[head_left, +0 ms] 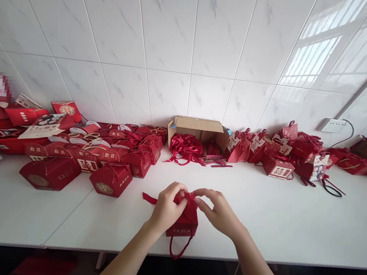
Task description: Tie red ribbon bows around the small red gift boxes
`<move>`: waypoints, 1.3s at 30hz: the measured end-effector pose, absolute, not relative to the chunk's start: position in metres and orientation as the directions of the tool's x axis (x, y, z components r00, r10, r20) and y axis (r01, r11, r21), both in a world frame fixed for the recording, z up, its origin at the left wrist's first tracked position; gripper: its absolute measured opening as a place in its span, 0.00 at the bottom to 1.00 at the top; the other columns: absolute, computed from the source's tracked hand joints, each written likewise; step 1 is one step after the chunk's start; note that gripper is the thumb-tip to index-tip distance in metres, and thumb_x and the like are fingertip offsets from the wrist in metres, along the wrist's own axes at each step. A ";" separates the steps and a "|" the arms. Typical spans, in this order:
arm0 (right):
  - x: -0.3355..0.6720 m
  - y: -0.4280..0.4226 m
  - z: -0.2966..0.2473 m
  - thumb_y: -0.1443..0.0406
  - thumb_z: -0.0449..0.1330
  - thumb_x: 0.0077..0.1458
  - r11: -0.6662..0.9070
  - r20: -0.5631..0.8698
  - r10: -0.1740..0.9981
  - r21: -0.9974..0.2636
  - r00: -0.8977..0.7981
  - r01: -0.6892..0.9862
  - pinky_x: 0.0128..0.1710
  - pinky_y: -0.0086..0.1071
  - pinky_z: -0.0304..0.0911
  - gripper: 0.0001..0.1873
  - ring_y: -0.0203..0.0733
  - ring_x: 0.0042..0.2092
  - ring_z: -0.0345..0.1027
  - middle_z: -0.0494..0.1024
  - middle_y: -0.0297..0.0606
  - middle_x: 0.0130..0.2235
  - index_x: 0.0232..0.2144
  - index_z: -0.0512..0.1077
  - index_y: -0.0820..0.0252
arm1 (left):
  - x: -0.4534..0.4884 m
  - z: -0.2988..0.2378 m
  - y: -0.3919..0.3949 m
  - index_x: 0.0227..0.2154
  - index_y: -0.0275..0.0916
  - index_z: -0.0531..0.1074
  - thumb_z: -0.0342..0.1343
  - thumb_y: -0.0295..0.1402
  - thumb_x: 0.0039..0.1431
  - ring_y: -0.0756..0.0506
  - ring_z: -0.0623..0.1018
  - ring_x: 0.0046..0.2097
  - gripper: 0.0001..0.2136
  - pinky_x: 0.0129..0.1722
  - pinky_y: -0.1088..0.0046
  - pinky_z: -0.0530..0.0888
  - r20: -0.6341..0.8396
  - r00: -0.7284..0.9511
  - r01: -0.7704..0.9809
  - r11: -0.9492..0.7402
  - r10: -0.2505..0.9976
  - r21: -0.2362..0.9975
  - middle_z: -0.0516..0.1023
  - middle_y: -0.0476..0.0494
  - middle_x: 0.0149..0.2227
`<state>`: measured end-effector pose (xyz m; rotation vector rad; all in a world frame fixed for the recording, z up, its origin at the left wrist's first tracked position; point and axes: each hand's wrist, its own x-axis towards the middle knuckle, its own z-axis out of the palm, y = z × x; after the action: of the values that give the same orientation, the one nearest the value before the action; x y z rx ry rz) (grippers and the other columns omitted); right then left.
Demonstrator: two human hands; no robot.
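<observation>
A small red gift box [183, 228] stands on the white table in front of me, its twisted cord handle [179, 256] hanging toward the table's front edge. Red ribbon [149, 198] is at the top of the box, and one end sticks out to the left. My left hand [171, 203] is closed, thumb and fingers pinching the ribbon over the box top. On the other side, my right hand [215, 207] has its thumb and index finger at the ribbon's right part, closed on it. The fingertips partly hide the ribbon's middle.
Rows of red gift boxes [111, 180] fill the left. A cardboard box [201, 124] with cut red ribbons [187, 148] lies at the back by the tiled wall. More red boxes [278, 166] stand at right, near a power strip [333, 125]. The table's front edge [288, 264] is close.
</observation>
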<state>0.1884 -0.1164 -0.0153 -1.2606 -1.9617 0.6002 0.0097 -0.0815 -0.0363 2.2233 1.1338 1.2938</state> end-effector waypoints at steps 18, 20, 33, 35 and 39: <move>0.179 -0.106 -0.033 0.54 0.56 0.56 0.274 0.214 0.957 -0.890 -0.196 0.364 0.31 0.32 0.59 0.13 0.39 0.32 0.66 0.77 0.36 0.33 0.33 0.74 0.56 | 0.013 -0.034 -0.078 0.32 0.41 0.65 0.51 0.24 0.52 0.50 0.72 0.28 0.06 0.31 0.75 0.72 0.628 0.239 0.501 -0.648 0.740 0.574 0.68 0.52 0.25; 0.173 -0.101 -0.041 0.54 0.58 0.54 0.211 0.167 0.969 -0.943 -0.181 0.258 0.29 0.31 0.57 0.14 0.38 0.29 0.65 0.75 0.34 0.27 0.31 0.73 0.59 | 0.013 -0.033 -0.077 0.32 0.41 0.66 0.51 0.25 0.52 0.50 0.73 0.28 0.06 0.32 0.74 0.73 0.624 0.237 0.511 -0.642 0.744 0.571 0.69 0.52 0.25; 0.153 -0.101 -0.058 0.57 0.60 0.53 0.265 0.248 0.962 -0.952 -0.117 0.156 0.38 0.34 0.61 0.11 0.42 0.37 0.66 0.75 0.39 0.35 0.28 0.77 0.57 | -0.051 -0.011 -0.092 0.39 0.45 0.70 0.53 0.29 0.53 0.45 0.75 0.37 0.10 0.41 0.67 0.74 0.529 0.446 0.474 -0.692 0.722 0.544 0.74 0.47 0.32; 0.152 -0.102 -0.061 0.58 0.59 0.54 0.291 0.275 0.955 -0.942 -0.113 0.167 0.40 0.35 0.61 0.10 0.43 0.38 0.66 0.76 0.39 0.36 0.28 0.77 0.56 | -0.038 -0.017 -0.086 0.45 0.44 0.66 0.55 0.28 0.51 0.45 0.73 0.42 0.17 0.45 0.66 0.72 0.452 0.514 0.438 -0.676 0.729 0.593 0.72 0.45 0.39; 0.151 -0.102 -0.063 0.58 0.55 0.58 0.285 0.268 0.958 -0.933 -0.104 0.218 0.41 0.36 0.59 0.12 0.43 0.36 0.66 0.78 0.37 0.32 0.30 0.75 0.55 | -0.042 -0.036 -0.072 0.38 0.43 0.65 0.54 0.36 0.56 0.45 0.72 0.43 0.08 0.46 0.66 0.69 0.335 0.361 0.486 -0.482 0.870 0.729 0.70 0.46 0.38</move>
<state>0.1509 -0.1019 -0.0626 -1.1219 -1.5520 0.9271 -0.0425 -0.0716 -0.0355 2.1099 1.1726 0.9779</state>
